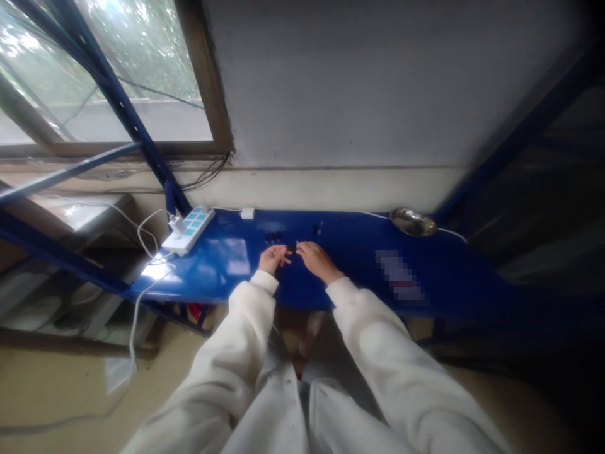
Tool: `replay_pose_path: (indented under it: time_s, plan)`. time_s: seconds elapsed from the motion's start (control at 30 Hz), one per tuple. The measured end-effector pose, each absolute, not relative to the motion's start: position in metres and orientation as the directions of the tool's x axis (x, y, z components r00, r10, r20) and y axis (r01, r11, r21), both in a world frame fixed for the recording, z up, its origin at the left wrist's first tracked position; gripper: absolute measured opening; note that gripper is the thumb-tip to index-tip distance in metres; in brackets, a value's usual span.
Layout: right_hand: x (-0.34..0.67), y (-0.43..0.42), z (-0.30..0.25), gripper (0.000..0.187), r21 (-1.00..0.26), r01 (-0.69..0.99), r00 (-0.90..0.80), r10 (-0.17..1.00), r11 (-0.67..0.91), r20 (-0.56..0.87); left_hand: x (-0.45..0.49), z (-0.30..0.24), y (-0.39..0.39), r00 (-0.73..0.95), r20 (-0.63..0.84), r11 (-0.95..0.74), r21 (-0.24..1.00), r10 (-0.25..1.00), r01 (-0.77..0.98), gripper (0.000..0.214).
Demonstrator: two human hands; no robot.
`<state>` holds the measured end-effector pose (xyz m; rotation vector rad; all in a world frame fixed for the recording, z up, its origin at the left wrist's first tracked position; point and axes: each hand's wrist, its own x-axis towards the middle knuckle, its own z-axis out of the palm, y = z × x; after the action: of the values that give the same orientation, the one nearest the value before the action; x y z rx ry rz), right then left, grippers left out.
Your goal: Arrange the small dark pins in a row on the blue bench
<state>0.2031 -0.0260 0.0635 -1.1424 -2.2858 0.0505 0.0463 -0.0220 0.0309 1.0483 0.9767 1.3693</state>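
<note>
Blue metal bench (359, 265) under a grey wall: your hands meet over a small dark part.

You pinch the small dark part (292, 247) between the fingertips of your left hand (273, 258) and right hand (316, 260), near the glossy bench's middle; its shape is too small to make out. More dark pieces (273, 237) lie just behind. A white power strip (188, 230) sits at left, a shiny steel bowl (413, 222) at right.
</note>
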Motion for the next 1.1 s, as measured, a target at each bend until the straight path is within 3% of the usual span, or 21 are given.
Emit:
replay_pose_path:
  time_s: [0.3,0.37,0.5,0.6,0.83,1.1]
  plan:
    - [0.201,-0.024,0.060,0.009,-0.291,0.713,-0.480,0.747,0.638,0.460,0.048,0.032,-0.025,0.049,0.060,-0.048,0.975,0.997,-0.218,0.044]
    - [0.198,-0.017,0.058,0.007,-0.382,0.690,-0.426,0.772,0.615,0.472,0.049,0.033,-0.025,0.041,0.050,-0.039,0.974,0.998,-0.223,0.047]
    - [0.192,0.006,0.054,0.009,-0.694,0.562,-0.243,0.892,0.451,0.382,0.046,0.034,-0.024,-0.102,0.024,-0.050,0.964,0.994,-0.262,0.044]
    - [0.187,0.027,0.054,0.010,-0.781,0.519,-0.162,0.937,0.347,0.309,0.043,0.032,-0.025,-0.222,0.020,-0.087,0.951,0.975,-0.297,0.036]
    - [0.170,0.058,0.052,0.003,-0.656,0.632,-0.290,0.911,0.412,0.292,0.043,0.033,-0.031,-0.277,0.020,-0.115,0.937,0.961,-0.330,0.023]
    - [0.165,0.070,0.043,0.005,-0.564,0.731,-0.322,0.923,0.384,0.210,0.044,0.038,-0.034,-0.275,0.000,-0.101,0.930,0.962,-0.353,0.020]
